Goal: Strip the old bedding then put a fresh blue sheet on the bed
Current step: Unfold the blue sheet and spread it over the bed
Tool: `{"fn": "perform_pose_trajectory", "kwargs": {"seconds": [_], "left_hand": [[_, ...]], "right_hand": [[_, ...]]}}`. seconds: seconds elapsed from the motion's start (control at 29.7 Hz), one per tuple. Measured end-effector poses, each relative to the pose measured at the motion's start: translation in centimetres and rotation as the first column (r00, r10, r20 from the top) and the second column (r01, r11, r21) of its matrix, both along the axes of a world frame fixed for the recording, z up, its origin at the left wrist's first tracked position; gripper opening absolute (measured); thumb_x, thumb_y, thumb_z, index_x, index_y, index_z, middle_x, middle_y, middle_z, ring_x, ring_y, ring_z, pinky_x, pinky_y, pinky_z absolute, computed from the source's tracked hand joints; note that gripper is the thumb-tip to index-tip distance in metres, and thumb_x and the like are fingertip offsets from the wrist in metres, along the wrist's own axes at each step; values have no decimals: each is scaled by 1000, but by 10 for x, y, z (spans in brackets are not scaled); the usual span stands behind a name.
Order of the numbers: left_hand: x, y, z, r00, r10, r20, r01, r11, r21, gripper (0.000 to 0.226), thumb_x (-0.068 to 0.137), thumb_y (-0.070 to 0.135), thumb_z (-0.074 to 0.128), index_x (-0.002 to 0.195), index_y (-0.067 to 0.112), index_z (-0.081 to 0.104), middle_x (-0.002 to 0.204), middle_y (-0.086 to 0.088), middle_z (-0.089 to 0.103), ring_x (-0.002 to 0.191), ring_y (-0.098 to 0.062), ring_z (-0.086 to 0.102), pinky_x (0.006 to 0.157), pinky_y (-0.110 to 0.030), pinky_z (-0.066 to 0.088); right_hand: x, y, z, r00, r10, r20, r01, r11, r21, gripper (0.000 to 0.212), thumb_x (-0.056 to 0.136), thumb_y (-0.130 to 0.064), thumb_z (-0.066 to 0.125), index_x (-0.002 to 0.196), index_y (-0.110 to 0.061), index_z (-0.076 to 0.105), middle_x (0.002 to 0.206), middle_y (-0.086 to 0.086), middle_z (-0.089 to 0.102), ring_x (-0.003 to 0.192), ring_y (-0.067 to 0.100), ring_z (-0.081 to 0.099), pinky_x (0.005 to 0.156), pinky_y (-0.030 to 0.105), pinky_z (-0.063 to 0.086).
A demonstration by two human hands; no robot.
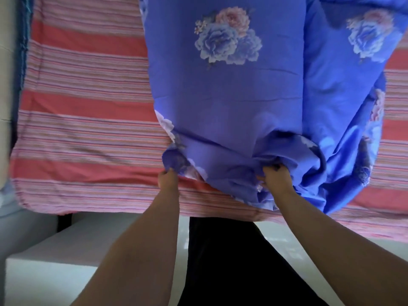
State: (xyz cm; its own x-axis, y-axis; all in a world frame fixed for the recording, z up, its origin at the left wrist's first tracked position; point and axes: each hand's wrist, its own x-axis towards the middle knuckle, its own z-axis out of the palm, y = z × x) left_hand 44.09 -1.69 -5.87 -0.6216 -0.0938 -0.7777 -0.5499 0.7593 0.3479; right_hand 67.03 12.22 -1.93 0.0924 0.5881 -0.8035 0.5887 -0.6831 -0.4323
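Blue floral sheet [231, 102] bunched at near edge of bed, gripped in both hands.

From left: red-and-pink striped cover [84, 120] spread flat across bed; left hand [168, 178] curled tight, pinching sheet's left corner; right hand [276, 178] fisted around gathered folds at sheet's near hem; remaining blue cloth draped over right side, hanging past bed's edge above dark trousers [231, 261].
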Motion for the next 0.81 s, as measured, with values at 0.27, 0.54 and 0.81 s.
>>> {"fn": "perform_pose_trajectory", "kwargs": {"seconds": [0.27,0.54,0.81], "left_hand": [[43,-26,110,880,-147,-452,305,903,302,15,83,25,50,79,10,49,62,1,47,59,-19,40,54,-32,32],[40,-52,205,979,-46,-201,138,868,477,12,90,22,60,81,16,57,83,-19,62,72,-26,56,64,-44,50],[-27,-155,214,970,178,-163,-104,916,387,15,89,-2,51,79,-2,62,74,-15,59,80,-25,53,76,-38,44]], "right_hand": [[-31,-73,68,640,765,-70,-740,638,210,20,88,-21,59,106,-16,64,104,5,69,95,23,64,87,35,49],[-91,-117,127,341,923,178,-900,266,345,34,88,-25,50,120,-17,56,118,8,61,112,29,56,98,41,42],[-100,-151,166,37,998,-52,-955,51,292,21,95,-31,48,97,-15,62,109,11,66,102,27,60,81,32,41]]}}
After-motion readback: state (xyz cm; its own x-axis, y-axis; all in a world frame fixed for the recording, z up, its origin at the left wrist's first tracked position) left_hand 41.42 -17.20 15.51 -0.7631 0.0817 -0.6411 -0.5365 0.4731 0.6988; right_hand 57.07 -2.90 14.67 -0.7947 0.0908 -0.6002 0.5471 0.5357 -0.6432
